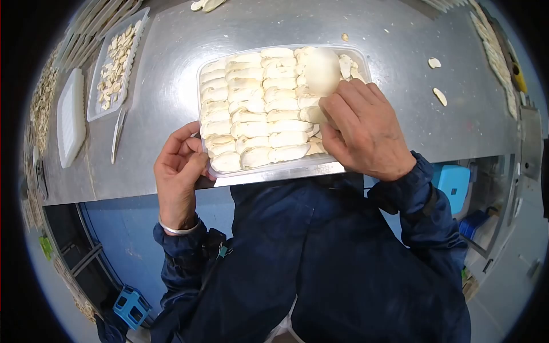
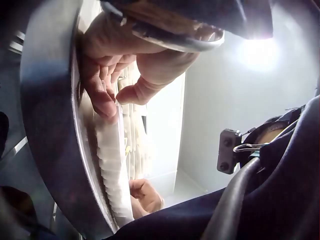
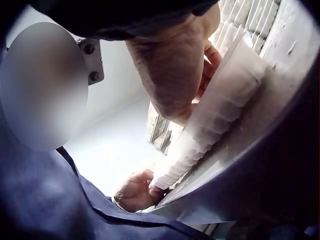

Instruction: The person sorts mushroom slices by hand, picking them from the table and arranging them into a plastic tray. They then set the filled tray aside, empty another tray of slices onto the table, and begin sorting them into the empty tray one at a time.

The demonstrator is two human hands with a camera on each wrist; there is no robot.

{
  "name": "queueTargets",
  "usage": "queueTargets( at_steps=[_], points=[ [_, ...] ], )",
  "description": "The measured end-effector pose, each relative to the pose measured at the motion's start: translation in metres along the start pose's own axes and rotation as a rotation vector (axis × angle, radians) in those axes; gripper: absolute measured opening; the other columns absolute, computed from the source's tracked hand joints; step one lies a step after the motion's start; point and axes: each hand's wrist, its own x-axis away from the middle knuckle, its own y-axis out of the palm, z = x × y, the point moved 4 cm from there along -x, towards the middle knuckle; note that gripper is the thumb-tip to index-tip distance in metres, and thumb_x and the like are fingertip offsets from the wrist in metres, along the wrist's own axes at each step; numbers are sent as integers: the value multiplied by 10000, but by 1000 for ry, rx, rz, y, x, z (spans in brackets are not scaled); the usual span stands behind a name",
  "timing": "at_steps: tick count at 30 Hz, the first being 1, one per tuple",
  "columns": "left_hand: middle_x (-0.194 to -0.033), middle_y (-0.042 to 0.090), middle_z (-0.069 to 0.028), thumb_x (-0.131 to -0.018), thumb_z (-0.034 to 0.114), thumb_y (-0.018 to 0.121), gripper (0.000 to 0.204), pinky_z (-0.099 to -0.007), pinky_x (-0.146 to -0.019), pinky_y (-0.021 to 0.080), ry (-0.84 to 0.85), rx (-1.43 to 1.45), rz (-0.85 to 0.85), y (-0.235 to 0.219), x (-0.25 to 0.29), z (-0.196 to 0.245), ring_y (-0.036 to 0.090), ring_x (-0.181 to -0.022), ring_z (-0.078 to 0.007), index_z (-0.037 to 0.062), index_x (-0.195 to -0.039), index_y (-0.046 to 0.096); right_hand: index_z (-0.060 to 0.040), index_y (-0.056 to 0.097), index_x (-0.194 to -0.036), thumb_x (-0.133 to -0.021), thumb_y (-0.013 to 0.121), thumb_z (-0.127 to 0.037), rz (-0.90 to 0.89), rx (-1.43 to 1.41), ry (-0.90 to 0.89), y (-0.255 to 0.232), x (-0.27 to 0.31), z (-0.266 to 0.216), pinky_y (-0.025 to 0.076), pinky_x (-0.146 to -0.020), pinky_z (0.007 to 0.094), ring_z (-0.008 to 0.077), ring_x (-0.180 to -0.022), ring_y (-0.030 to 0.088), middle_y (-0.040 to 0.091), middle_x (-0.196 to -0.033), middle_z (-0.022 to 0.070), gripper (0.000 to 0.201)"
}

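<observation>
A clear plastic tray (image 1: 201, 108) on the metal table is packed with pale mushroom slices (image 1: 249, 106) in neat overlapping rows. At the tray's front left corner, my left hand (image 1: 178, 163) grips the rim, with the thumb on top and fingers around the outside. The left wrist view shows that thumb and fingers at the ridged tray wall (image 2: 111, 160). Over the right side of the tray, my right hand (image 1: 369, 134) curls its fingers down and pinches the end of a mushroom slice (image 1: 311, 114). Its fingertips are mostly hidden in the head view. A blurred oval covers part of the slices beyond it.
At the left stands another clear tray (image 1: 130, 71) of small pale pieces, beside a white tray (image 1: 71, 117) and a knife (image 1: 118, 134). Loose pieces (image 1: 439, 96) lie to the right on the table (image 1: 412, 108). The table's front edge runs close under the tray.
</observation>
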Motion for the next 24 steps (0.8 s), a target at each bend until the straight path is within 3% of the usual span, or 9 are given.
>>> queueTargets(
  at_steps=[5, 9, 10, 12, 15, 18, 24],
  points=[
    [-795, 590, -18, -844, -32, 579, 400, -190, -542, 475, 8, -4, -6, 0, 0, 0, 558, -608, -64, -63, -1238, 518, -27, 557, -909, -671, 658, -62, 18, 18, 44, -10, 1, 3, 430, -717, 371, 267, -829, 530, 523, -887, 109, 260],
    [-795, 576, -22, -833, -35, 575, 418, -186, -527, 467, -7, -1, 0, -1, 0, -1, 553, -600, -69, -70, -1243, 505, -48, 603, -979, -706, 650, -37, 276, 138, 219, -68, 33, 56, 468, -695, 375, 281, -789, 586, 590, -907, 112, 277],
    [-794, 573, -21, -832, -36, 573, 418, -183, -525, 466, -11, -8, 3, -1, 1, -1, 552, -598, -69, -72, -1243, 505, -31, 606, -958, -740, 650, -61, 337, 148, 381, -83, 48, 77, 480, -686, 374, 283, -782, 599, 592, -889, 115, 224],
    [-796, 567, -20, -830, -41, 561, 417, -173, -518, 465, -2, -19, 10, -3, -1, -3, 545, -587, -63, -77, -1241, 503, -25, 613, -962, -774, 637, -105, 272, 225, 672, -106, 90, 128, 485, -695, 380, 292, -812, 610, 597, -913, 129, 206],
    [-801, 568, -21, -827, -44, 556, 418, -173, -516, 469, 15, -21, 12, -3, -1, -2, 540, -581, -57, -77, -1240, 503, -18, 621, -956, -797, 609, -131, -54, 422, 792, -99, 131, 170, 482, -698, 391, 303, -806, 613, 598, -912, 137, 196],
    [-800, 572, -24, -826, -39, 556, 417, -171, -518, 470, 5, -27, 20, -1, 0, -1, 542, -582, -56, -78, -1238, 504, -17, 617, -935, -786, 617, -142, 9, 217, 863, -86, 131, 165, 472, -700, 406, 315, -784, 607, 590, -897, 145, 194],
    [-786, 574, -26, -830, -27, 567, 417, -177, -524, 468, 6, -32, 14, -2, 1, -1, 545, -587, -61, -80, -1239, 504, 2, 577, -875, -770, 628, -135, 33, 199, 848, -74, 130, 170, 453, -671, 389, 310, -735, 573, 557, -843, 141, 180]
  ],
)
